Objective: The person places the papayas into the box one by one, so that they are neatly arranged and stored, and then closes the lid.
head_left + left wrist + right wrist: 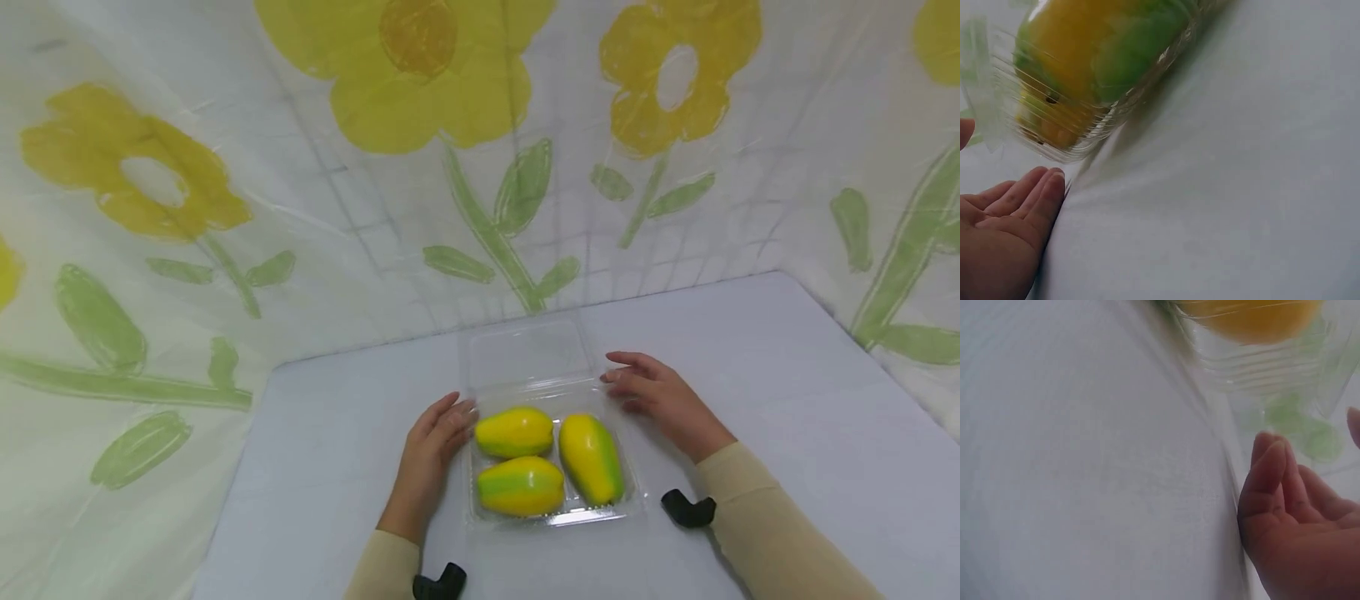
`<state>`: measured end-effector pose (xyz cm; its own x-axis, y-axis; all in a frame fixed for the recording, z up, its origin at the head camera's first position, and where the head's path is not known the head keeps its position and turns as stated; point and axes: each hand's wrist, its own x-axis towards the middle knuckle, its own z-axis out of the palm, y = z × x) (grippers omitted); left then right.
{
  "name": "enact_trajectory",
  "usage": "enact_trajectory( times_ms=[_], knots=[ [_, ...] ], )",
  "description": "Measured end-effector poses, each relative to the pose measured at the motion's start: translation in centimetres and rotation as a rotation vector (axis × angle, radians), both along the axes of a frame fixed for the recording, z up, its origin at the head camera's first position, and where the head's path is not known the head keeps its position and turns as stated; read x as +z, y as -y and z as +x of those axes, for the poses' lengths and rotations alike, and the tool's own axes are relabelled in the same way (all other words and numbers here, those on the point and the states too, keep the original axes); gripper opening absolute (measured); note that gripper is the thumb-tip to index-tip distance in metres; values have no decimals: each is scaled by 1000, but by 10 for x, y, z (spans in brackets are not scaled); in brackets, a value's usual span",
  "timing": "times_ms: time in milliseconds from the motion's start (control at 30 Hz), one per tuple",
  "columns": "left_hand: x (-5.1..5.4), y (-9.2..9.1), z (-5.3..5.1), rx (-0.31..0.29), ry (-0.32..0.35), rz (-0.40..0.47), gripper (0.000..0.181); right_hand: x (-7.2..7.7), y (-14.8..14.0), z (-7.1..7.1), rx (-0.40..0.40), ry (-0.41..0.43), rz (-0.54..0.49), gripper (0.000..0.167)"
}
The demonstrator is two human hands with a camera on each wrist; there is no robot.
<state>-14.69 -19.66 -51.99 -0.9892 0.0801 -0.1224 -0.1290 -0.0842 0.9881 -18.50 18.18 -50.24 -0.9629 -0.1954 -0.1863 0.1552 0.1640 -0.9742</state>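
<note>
A clear plastic clamshell box (592, 517) lies on the table with its lid (528, 350) folded back, away from me. Inside are three yellow-green fruits that look like papayas: one at the upper left (513, 432), one at the lower left (521, 486) and one upright on the right (591, 458). My left hand (427, 462) is at the box's left side, its fingers loosely extended; the left wrist view shows a small gap below the ribbed wall (1079, 137). By the upper right corner is my right hand (667, 404), fingers slightly bent and holding nothing.
The table (337, 467) has a white cover. Behind it hangs a pale curtain (315, 275) printed with yellow flowers and green leaves. Black curved pieces (688, 509) sit at both wrists, beside the beige sleeves (780, 533).
</note>
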Motion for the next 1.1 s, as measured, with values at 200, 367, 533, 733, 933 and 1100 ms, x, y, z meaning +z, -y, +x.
enact_trajectory(
  times_ms=[200, 367, 533, 733, 933, 1100],
  knots=[
    [0, -3, -9, -12, 17, -65, 67, -4, 6, -3, 42, 45, -21, 71],
    [-1, -4, -11, -12, 20, -61, 71, -9, 7, -3, 55, 52, 0, 71],
    [0, -2, -6, -4, -17, -66, 67, -13, 8, -3, 67, 44, 10, 64],
    [3, 1, 0, -5, -38, -50, 62, -15, 10, -3, 73, 31, -8, 66],
    [2, 1, -1, -10, -52, -12, 61, -17, 10, -2, 63, -1, -32, 66],
    [1, 0, -2, -6, -76, 12, 58, -18, 9, -2, 53, -33, -17, 63]
  ],
)
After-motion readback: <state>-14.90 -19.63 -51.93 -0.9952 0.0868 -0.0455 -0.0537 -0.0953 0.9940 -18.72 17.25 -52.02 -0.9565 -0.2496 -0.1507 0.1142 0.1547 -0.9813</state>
